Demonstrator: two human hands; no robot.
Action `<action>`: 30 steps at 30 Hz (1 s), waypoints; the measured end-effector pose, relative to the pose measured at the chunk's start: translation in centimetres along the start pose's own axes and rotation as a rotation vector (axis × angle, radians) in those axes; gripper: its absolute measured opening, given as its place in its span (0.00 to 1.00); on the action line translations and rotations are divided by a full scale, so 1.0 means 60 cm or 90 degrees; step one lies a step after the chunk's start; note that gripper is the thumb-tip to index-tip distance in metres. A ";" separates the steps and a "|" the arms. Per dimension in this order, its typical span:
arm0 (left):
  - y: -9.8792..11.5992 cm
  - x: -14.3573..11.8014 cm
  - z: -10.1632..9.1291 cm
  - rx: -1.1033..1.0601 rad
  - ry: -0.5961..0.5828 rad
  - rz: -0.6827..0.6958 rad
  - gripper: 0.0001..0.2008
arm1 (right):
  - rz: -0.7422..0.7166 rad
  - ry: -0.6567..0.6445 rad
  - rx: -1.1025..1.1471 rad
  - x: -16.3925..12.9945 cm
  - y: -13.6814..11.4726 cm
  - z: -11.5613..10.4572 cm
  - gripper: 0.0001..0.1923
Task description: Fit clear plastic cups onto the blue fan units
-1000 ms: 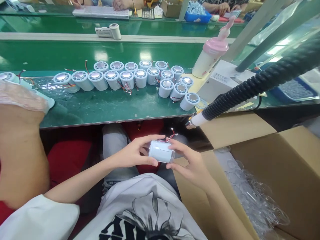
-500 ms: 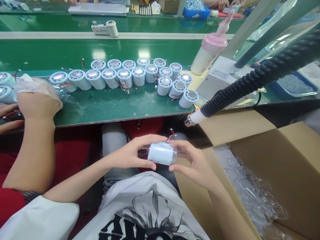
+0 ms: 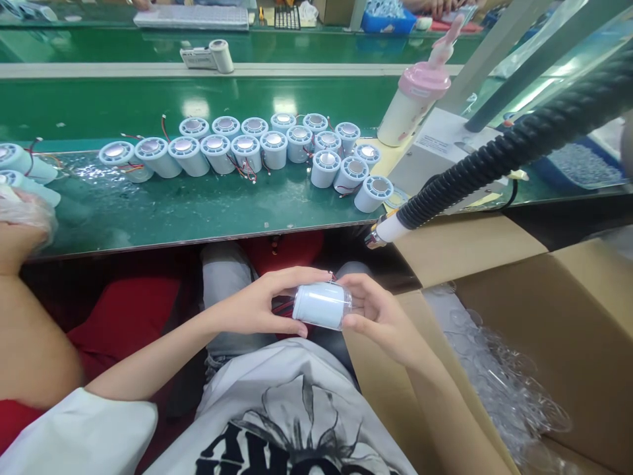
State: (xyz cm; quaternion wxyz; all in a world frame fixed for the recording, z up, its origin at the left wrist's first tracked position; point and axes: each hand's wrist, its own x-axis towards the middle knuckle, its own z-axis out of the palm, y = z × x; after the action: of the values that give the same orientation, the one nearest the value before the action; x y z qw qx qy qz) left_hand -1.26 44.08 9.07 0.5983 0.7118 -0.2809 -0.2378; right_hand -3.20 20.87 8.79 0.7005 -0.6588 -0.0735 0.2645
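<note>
Above my lap, a pale blue cylinder (image 3: 319, 305) lies on its side with a clear plastic cover around it. My left hand (image 3: 262, 300) grips its left end, thumb below and fingers over the top. Closed on the clear right end is my right hand (image 3: 378, 313), its fingertips partly hidden behind the plastic. A bit of wire shows at the top between the hands. On the green bench, several similar blue cylinders (image 3: 188, 157) stand upright in rows, with silver discs on top and thin red and black wires.
An open cardboard box (image 3: 534, 336) at my right contains clear plastic covers (image 3: 499, 369). A black ribbed hose (image 3: 494, 155) with a metal tip slants over the bench edge. A pink-capped bottle (image 3: 413, 99) stands behind. At left, a co-worker's wrapped hand (image 3: 24, 211) is near more cylinders.
My right hand has shifted slightly, and the wires that stuck up above the cylinder are now mostly out of sight. The co-worker's arm has moved left.
</note>
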 end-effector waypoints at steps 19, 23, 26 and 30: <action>0.000 -0.004 -0.002 0.002 -0.017 0.020 0.34 | 0.173 -0.016 0.212 0.017 0.017 0.019 0.22; -0.004 -0.004 -0.003 0.012 -0.020 0.046 0.35 | 0.242 -0.043 0.265 0.020 0.018 0.025 0.27; -0.008 -0.002 -0.004 0.029 -0.018 0.076 0.35 | 0.313 -0.073 0.298 0.021 0.014 0.028 0.32; -0.012 -0.001 -0.002 0.039 -0.007 0.093 0.35 | 0.391 -0.087 0.332 0.022 0.001 0.031 0.37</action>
State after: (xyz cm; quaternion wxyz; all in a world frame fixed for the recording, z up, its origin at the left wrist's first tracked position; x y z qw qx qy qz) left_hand -1.15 44.33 8.39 0.5907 0.7059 -0.3423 -0.1887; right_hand -2.94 23.14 8.63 0.7261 -0.4316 0.1497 0.5139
